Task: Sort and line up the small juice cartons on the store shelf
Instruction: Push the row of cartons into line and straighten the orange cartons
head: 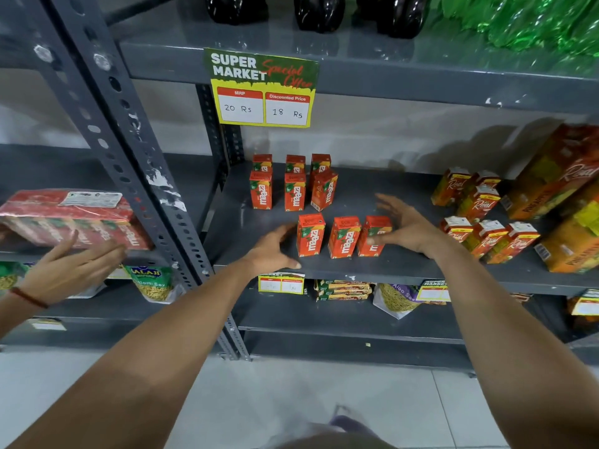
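— Cartons first: what do the labels say?

— Nine small orange cartons read "maaza". Three stand in a front row [343, 236] near the edge of the grey shelf [405, 267], well below the yellow price sign [262, 89]; six more [293, 183] stand in two rows behind them, directly under that sign.

— And the sign itself?

— "SUPER MARKET", "Special Offer", "MRP 20 Rs", "Discounted Price 18 Rs".

— The hands?

— The left hand [272, 251] sits just left of the front row, fingers spread, gripping nothing. The right hand [402, 228] is at the row's right end, fingers splayed, thumb against the rightmost carton without closing on it.

— Anything right of the sign?

— Small "Real" cartons [479, 222], loosely grouped, and larger boxes [557, 176] partly reading "PINEAPPLE". Left of the sign, a third hand [64, 270] reaches toward a wrapped "maaza" pack [71, 218].
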Motion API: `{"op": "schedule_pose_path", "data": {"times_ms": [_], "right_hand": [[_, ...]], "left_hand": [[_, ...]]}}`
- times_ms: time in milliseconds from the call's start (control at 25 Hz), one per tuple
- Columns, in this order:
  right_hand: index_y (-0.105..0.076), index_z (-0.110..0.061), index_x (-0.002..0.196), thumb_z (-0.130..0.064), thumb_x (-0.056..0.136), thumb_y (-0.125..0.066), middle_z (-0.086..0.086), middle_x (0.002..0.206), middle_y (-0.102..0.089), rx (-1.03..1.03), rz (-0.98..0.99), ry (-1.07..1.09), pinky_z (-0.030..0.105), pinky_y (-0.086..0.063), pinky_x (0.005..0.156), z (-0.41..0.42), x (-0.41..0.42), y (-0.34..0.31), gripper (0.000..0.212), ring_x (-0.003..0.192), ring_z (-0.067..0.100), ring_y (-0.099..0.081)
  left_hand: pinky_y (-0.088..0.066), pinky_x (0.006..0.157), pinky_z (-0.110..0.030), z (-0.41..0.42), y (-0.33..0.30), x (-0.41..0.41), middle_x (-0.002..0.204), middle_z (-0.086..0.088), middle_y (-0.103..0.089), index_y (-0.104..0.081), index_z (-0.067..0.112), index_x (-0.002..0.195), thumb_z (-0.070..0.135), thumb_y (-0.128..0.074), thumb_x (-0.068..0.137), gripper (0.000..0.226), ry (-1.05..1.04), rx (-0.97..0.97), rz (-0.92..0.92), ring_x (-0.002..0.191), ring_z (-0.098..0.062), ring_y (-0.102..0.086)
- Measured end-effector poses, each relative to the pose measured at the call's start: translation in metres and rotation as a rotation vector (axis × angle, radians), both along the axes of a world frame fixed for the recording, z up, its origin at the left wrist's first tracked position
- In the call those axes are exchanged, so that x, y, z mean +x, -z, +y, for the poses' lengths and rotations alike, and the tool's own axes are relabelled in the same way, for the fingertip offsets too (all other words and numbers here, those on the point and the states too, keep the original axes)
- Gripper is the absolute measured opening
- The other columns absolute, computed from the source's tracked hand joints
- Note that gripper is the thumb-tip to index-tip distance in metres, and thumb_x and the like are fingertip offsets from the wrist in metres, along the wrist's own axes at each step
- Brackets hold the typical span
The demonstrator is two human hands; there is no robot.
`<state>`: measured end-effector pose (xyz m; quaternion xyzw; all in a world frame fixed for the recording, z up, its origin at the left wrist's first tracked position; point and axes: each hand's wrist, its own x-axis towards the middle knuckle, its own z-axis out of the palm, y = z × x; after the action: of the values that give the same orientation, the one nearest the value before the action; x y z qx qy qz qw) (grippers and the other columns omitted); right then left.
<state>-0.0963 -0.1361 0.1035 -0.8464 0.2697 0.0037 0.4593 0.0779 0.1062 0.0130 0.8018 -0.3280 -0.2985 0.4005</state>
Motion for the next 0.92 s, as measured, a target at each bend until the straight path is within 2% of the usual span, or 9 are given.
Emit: {"op": "schedule_pose_path", "data": {"times_ms": [80, 160, 240, 360, 480, 560, 640, 760, 920], "right_hand": [[-0.034, -0.026, 0.148, -0.015, 0.053, -0.093, 0.0, 0.136, -0.057, 0.104, 0.009, 0.053, 0.046, -0.039, 0.111, -0.001, -0.004, 0.025, 0.113, 0.125, 0.019, -0.055], [-0.055, -0.019, 0.128, -0.004, 0.059, -0.091, -0.004, 0.109, -0.068, 0.147, 0.011, 0.089, 0.044, -0.042, 0.108, 0.002, -0.003, 0.043, 0.079, 0.104, 0.012, -0.064], [-0.066, -0.018, 0.108, -0.006, 0.064, -0.089, -0.006, 0.096, -0.07, 0.158, 0.006, 0.156, 0.042, -0.043, 0.106, 0.006, 0.001, 0.054, 0.051, 0.093, 0.008, -0.063], [-0.069, -0.021, 0.096, -0.014, 0.067, -0.089, -0.009, 0.09, -0.07, 0.164, 0.0, 0.184, 0.038, -0.046, 0.098, 0.01, 0.011, 0.059, 0.037, 0.086, 0.006, -0.063], [-0.068, -0.023, 0.094, -0.014, 0.068, -0.088, -0.007, 0.094, -0.071, 0.19, 0.011, 0.086, 0.032, -0.049, 0.089, 0.019, 0.023, 0.056, 0.034, 0.083, 0.003, -0.065], [-0.069, -0.021, 0.099, -0.017, 0.067, -0.089, -0.003, 0.099, -0.072, 0.18, 0.033, 0.075, 0.032, -0.049, 0.087, 0.022, 0.029, 0.054, 0.038, 0.086, 0.009, -0.066], [-0.07, -0.019, 0.102, -0.016, 0.065, -0.09, 0.001, 0.103, -0.073, 0.181, 0.054, 0.084, 0.032, -0.049, 0.087, 0.02, 0.034, 0.056, 0.042, 0.088, 0.013, -0.067], [-0.07, -0.02, 0.1, -0.018, 0.061, -0.093, 0.002, 0.105, -0.074, 0.184, 0.066, 0.108, 0.038, -0.051, 0.093, 0.018, 0.037, 0.06, 0.045, 0.096, 0.016, -0.069], [-0.07, -0.019, 0.1, -0.011, 0.062, -0.092, -0.002, 0.098, -0.075, 0.258, 0.028, 0.116, 0.038, -0.053, 0.094, 0.032, 0.047, 0.064, 0.044, 0.092, 0.012, -0.07]], "left_hand": [[-0.041, 0.107, -0.041, -0.014, 0.0, -0.007, 0.134, 0.002, -0.058, -0.048, 0.023, 0.132, 0.02, -0.091, 0.057, 0.087, -0.04, -0.062, 0.09, 0.122, -0.015, -0.054], [-0.046, 0.101, -0.043, -0.025, -0.002, -0.012, 0.119, 0.003, -0.067, -0.058, 0.022, 0.116, 0.025, -0.093, 0.054, 0.071, -0.127, -0.085, 0.096, 0.11, -0.014, -0.061], [-0.047, 0.097, -0.039, -0.033, -0.005, -0.014, 0.112, 0.002, -0.069, -0.062, 0.018, 0.11, 0.024, -0.091, 0.058, 0.06, -0.205, -0.077, 0.085, 0.105, -0.015, -0.063], [-0.048, 0.092, -0.036, -0.041, -0.01, -0.016, 0.105, 0.001, -0.069, -0.064, 0.014, 0.108, 0.021, -0.089, 0.063, 0.052, -0.25, -0.044, 0.086, 0.1, -0.016, -0.064], [-0.05, 0.096, -0.044, -0.042, -0.012, -0.014, 0.108, -0.002, -0.071, -0.065, 0.014, 0.11, 0.02, -0.091, 0.06, 0.057, -0.241, -0.007, 0.109, 0.099, -0.018, -0.066], [-0.05, 0.096, -0.046, -0.041, -0.014, -0.012, 0.108, -0.002, -0.071, -0.064, 0.015, 0.111, 0.019, -0.092, 0.057, 0.061, -0.239, 0.01, 0.146, 0.098, -0.017, -0.067], [-0.05, 0.097, -0.046, -0.041, -0.014, -0.01, 0.106, 0.0, -0.071, -0.064, 0.016, 0.111, 0.022, -0.093, 0.054, 0.065, -0.236, 0.014, 0.174, 0.097, -0.015, -0.067], [-0.051, 0.094, -0.045, -0.043, -0.012, -0.011, 0.102, 0.001, -0.073, -0.066, 0.017, 0.106, 0.024, -0.093, 0.054, 0.059, -0.251, -0.008, 0.188, 0.093, -0.014, -0.068], [-0.052, 0.092, -0.041, -0.031, -0.016, -0.004, 0.1, 0.003, -0.072, -0.066, 0.019, 0.103, 0.022, -0.091, 0.059, 0.05, -0.256, -0.006, 0.2, 0.092, -0.012, -0.068]]}}
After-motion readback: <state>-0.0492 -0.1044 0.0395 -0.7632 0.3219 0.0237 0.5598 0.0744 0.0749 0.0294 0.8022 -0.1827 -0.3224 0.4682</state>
